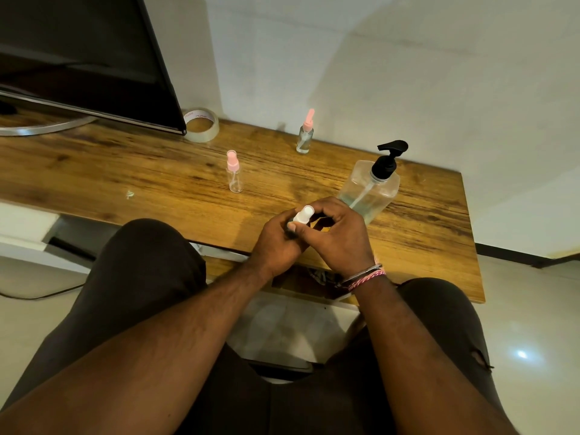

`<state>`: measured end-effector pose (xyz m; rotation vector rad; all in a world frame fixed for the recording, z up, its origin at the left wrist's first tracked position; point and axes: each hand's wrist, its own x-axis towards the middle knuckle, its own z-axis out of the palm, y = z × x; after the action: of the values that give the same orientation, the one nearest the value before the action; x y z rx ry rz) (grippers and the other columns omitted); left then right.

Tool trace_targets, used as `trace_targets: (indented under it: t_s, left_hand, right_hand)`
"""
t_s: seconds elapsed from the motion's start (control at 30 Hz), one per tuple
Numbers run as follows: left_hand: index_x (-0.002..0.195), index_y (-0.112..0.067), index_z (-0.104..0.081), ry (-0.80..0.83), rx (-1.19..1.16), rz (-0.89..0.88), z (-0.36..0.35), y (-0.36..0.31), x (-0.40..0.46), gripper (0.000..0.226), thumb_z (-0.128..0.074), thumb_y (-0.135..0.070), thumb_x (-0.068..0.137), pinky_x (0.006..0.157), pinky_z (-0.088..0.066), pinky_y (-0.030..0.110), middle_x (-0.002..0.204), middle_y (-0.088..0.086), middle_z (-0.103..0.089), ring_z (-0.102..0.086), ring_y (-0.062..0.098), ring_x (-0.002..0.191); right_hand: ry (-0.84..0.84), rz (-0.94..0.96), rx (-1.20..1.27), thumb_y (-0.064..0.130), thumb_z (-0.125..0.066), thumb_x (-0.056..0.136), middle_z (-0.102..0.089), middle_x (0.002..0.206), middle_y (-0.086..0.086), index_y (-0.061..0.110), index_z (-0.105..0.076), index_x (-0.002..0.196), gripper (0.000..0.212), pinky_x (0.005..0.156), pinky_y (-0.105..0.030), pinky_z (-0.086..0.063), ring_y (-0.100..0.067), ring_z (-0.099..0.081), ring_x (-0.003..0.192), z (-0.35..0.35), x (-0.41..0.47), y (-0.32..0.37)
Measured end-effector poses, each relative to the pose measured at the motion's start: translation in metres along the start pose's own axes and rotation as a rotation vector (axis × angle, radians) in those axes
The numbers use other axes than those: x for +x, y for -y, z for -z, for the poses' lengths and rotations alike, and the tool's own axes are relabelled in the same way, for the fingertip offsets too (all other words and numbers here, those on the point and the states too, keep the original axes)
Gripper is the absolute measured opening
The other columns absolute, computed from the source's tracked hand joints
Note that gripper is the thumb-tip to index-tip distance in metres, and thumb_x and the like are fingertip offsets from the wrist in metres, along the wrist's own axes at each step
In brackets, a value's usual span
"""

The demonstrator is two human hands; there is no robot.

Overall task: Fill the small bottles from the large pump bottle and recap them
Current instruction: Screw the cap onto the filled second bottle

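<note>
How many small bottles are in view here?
3: one pink-capped small bottle mid-table, another near the wall, and a white-capped one gripped by both hands; its body is mostly hidden.

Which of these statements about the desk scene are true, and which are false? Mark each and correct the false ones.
1. Both hands hold a small bottle with a white cap. True: the left hand and right hand meet around it.
2. The pump bottle has a pink pump. False: its pump is black.
3. Two pink-topped bottles stand on the desk. True: a near one and a far one.
4. The tape roll lies beside the pump bottle. False: it lies far from it, by the monitor.
5. The pump bottle is full to the top. False: liquid shows only in its lower part.
</note>
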<state>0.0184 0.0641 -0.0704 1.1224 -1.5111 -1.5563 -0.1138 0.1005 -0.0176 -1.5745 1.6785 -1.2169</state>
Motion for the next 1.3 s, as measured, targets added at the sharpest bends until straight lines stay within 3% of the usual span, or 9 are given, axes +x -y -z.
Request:
trace_targets:
  t_s: [0.17, 0.27, 0.37, 0.47, 0.6, 0.77, 0.97, 1.17, 1.3]
  left_hand:
    - [0.096, -0.034, -0.068, 0.039, 0.018, -0.046, -0.001, -0.004, -0.003, 0.021, -0.07, -0.014, 0.089, 0.067, -0.052, 0.033, 0.082, -0.014, -0.07, -0.065, 0.006, 0.078]
    - [0.097, -0.027, -0.069, 0.046, 0.013, -0.047, -0.002, -0.003, -0.003, 0.013, -0.068, -0.02, 0.086, 0.067, -0.055, 0.044, 0.082, -0.005, -0.07, -0.066, 0.014, 0.078]
    - [0.099, -0.021, -0.07, 0.044, 0.001, -0.066, -0.003, -0.004, -0.002, 0.014, -0.066, -0.016, 0.087, 0.068, -0.056, 0.043, 0.085, -0.004, -0.072, -0.068, 0.018, 0.08]
    - [0.116, -0.016, -0.072, 0.048, -0.008, -0.085, -0.005, -0.006, -0.001, 0.026, -0.067, -0.016, 0.09, 0.081, -0.062, 0.043, 0.104, 0.003, -0.076, -0.073, 0.023, 0.097]
    - [0.111, -0.026, -0.071, 0.032, -0.027, -0.099, -0.004, -0.008, -0.001, 0.029, -0.069, -0.004, 0.093, 0.078, -0.055, 0.024, 0.1, -0.01, -0.075, -0.071, 0.008, 0.096]
    - [0.102, -0.035, -0.07, 0.032, -0.019, -0.109, -0.005, -0.01, -0.002, 0.033, -0.069, -0.003, 0.093, 0.078, -0.054, 0.025, 0.093, -0.016, -0.074, -0.069, 0.004, 0.09]
    - [0.106, -0.024, -0.071, 0.044, -0.086, -0.038, -0.005, -0.007, -0.002, 0.026, -0.071, -0.001, 0.095, 0.076, -0.053, 0.017, 0.092, -0.015, -0.077, -0.071, 0.001, 0.091]
    - [0.1, -0.026, -0.073, 0.016, -0.093, -0.052, -0.003, -0.007, 0.001, 0.02, -0.077, -0.03, 0.081, 0.081, -0.059, 0.037, 0.096, -0.003, -0.076, -0.073, 0.019, 0.096]
    - [0.093, -0.028, -0.07, 0.016, -0.083, -0.067, -0.003, -0.007, 0.0, 0.013, -0.076, -0.028, 0.081, 0.076, -0.056, 0.033, 0.089, -0.007, -0.074, -0.07, 0.014, 0.089]
  right_hand:
    - [-0.104, 0.022, -0.107, 0.042, -0.092, 0.064, -0.061, 0.077, 0.009, 0.02, -0.063, 0.077, 0.039, 0.058, -0.022, -0.049, -0.009, -0.058, 0.07, -0.002, -0.001, 0.003]
    - [-0.124, -0.005, -0.135, 0.048, -0.091, 0.063, -0.06, 0.076, 0.008, 0.021, -0.06, 0.077, 0.043, 0.058, -0.022, -0.049, -0.009, -0.058, 0.069, -0.005, -0.001, 0.003]
    - [-0.121, 0.002, -0.134, 0.047, -0.091, 0.064, -0.062, 0.081, 0.01, 0.022, -0.063, 0.086, 0.043, 0.062, -0.02, -0.05, -0.007, -0.059, 0.074, -0.006, -0.002, 0.004]
    - [-0.108, 0.041, -0.064, 0.042, -0.091, 0.067, -0.065, 0.093, 0.008, 0.021, -0.07, 0.101, 0.045, 0.069, -0.025, -0.055, -0.009, -0.062, 0.085, -0.006, -0.001, 0.005]
    - [-0.057, 0.044, -0.033, 0.043, -0.089, 0.069, -0.063, 0.085, 0.002, 0.02, -0.073, 0.087, 0.034, 0.064, -0.036, -0.053, -0.014, -0.06, 0.077, -0.008, 0.001, 0.002]
    - [-0.014, 0.032, -0.02, 0.041, -0.089, 0.07, -0.061, 0.082, 0.001, 0.019, -0.074, 0.084, 0.03, 0.062, -0.035, -0.052, -0.015, -0.059, 0.075, -0.003, 0.0, -0.001]
    - [0.063, 0.029, 0.051, 0.021, -0.081, 0.079, -0.058, 0.081, -0.002, 0.022, -0.077, 0.089, 0.011, 0.067, -0.037, -0.052, -0.015, -0.057, 0.075, 0.007, -0.001, 0.003]
    - [-0.006, 0.044, 0.024, 0.027, -0.084, 0.079, -0.062, 0.078, -0.002, 0.019, -0.079, 0.097, 0.02, 0.064, -0.029, -0.051, -0.013, -0.058, 0.073, 0.004, 0.0, 0.005]
    - [0.004, 0.05, 0.063, 0.025, -0.085, 0.079, -0.062, 0.082, -0.004, 0.022, -0.074, 0.114, 0.037, 0.067, -0.027, -0.051, -0.016, -0.059, 0.075, 0.002, 0.001, 0.005]
